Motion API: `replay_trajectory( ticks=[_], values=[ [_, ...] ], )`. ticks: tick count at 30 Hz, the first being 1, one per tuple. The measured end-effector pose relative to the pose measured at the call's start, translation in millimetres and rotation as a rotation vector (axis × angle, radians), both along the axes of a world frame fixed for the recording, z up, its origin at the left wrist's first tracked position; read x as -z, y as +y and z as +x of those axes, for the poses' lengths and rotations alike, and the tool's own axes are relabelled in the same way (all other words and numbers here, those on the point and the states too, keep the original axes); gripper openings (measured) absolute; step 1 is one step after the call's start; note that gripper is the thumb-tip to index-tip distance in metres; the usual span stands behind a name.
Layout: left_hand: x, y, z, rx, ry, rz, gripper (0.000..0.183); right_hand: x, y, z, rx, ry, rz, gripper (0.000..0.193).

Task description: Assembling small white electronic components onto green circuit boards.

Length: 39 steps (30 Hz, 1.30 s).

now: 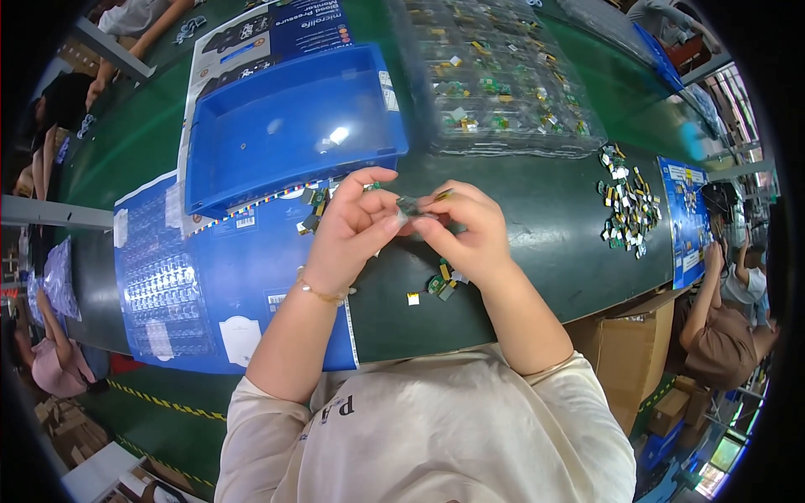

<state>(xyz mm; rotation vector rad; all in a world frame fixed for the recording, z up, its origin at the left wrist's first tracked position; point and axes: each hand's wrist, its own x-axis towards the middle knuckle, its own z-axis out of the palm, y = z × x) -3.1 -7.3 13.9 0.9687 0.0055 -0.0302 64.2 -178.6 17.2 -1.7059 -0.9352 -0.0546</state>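
My left hand [350, 225] and my right hand [471, 233] meet above the dark green tabletop. Between their fingertips is a small dark circuit board [407, 204], pinched from both sides and partly covered by the fingers. A yellowish piece [444, 194] shows at the fingers of my right hand; its kind is unclear. Below the hands lies a small cluster of circuit boards [440, 283] with yellow and white parts, and a white-and-yellow piece [412, 298] rests nearby. More small boards [312, 220] lie beside my left hand, partly hidden by it.
A blue plastic bin [285, 126] stands beyond my left hand. Clear trays filled with boards [503, 84] are stacked at the far right. A heap of boards [629, 201] lies rightward. An empty clear blister tray [163, 285] rests on blue printed sheets. Co-workers sit on both sides.
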Motion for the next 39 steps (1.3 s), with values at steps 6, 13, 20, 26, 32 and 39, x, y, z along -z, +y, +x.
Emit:
replay_trajectory(
  ticks=[6,13,20,26,32,39],
  values=[
    [12,-5,3,-0.022,-0.008,0.343,0.048,-6,8,-4,0.212,-0.286,-0.085,0.012],
    [13,-10,2,0.039,0.028,0.341,0.056,-7,10,-9,0.278,-0.19,-0.11,0.014],
    [10,-10,1,0.114,0.026,0.209,0.056,-4,8,-7,0.188,0.638,0.211,0.017],
    [15,-14,1,0.146,0.033,0.063,0.051,-9,9,-11,0.176,0.689,0.29,0.017],
    [12,-7,3,-0.067,0.047,0.309,0.04,-6,6,-6,0.194,0.596,0.202,0.016],
    [17,1,3,-0.052,0.094,0.122,0.021,-2,2,4,-0.018,0.716,0.276,0.018]
  ],
)
